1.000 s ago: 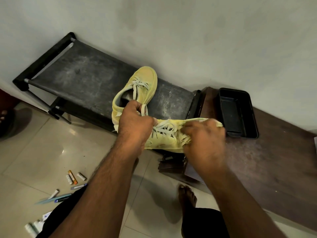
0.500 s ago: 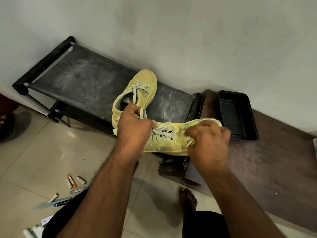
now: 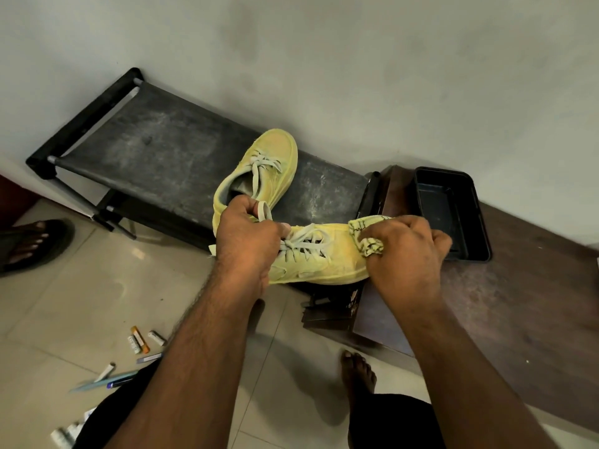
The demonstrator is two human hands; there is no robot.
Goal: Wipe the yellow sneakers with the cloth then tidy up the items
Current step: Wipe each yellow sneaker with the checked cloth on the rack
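My left hand (image 3: pixel 248 244) is curled around the heel and collar end of a pale yellow lace-up canvas sneaker (image 3: pixel 319 259), holding it off the floor with its side toward me so the toe area is exposed for wiping. My right hand (image 3: pixel 406 254) is closed in a fist on a bunched yellow cloth with dark check lines (image 3: pixel 369 239), pressing it against the toe end of that sneaker; the cloth is wadded, I judge, to give a firm rubbing pad. The second yellow sneaker (image 3: pixel 265 170) rests upright on the dusty black fabric-topped rack (image 3: pixel 155 150) behind, toe toward the wall, within reach. An open black plastic tray (image 3: pixel 479 228) sits on the dark wooden bench (image 3: pixel 534 303) at my right. Small tubes and pens (image 3: pixel 139 345) lie scattered on the tiled floor (image 3: pixel 81 303). Wiping is under way; tidying is not yet begun.
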